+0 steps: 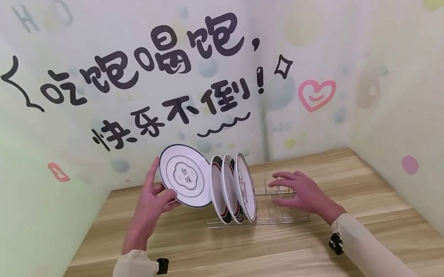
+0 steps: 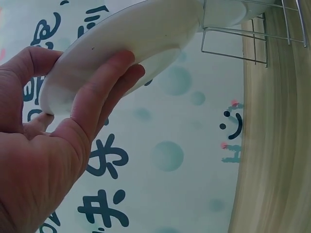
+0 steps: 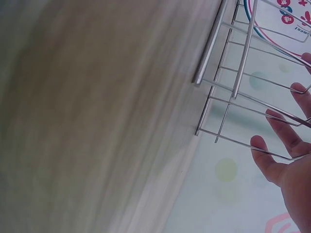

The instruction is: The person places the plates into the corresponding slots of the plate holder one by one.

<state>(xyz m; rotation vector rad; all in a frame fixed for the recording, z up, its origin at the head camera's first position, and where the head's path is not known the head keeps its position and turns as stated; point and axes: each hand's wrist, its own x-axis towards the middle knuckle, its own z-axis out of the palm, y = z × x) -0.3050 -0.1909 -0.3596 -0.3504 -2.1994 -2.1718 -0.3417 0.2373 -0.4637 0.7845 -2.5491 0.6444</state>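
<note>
My left hand (image 1: 153, 209) holds a white plate (image 1: 185, 177) with a dark blue rim and a printed centre, tilted, at the left end of a wire dish rack (image 1: 280, 221). In the left wrist view, the fingers (image 2: 99, 97) spread over the plate's pale underside (image 2: 121, 41). Three more plates stand on edge in the rack, among them one with a thin dark rim (image 1: 245, 187). Beside the rack's right end is my right hand (image 1: 299, 191), its fingers apart and slightly bent around the wires. Whether they touch the wires I cannot tell.
The rack stands on a wood-grain table (image 1: 240, 268). Printed wall sheets (image 1: 402, 85) with lettering and coloured spots enclose it at the back and both sides. A black band (image 1: 336, 244) sits at the right wrist.
</note>
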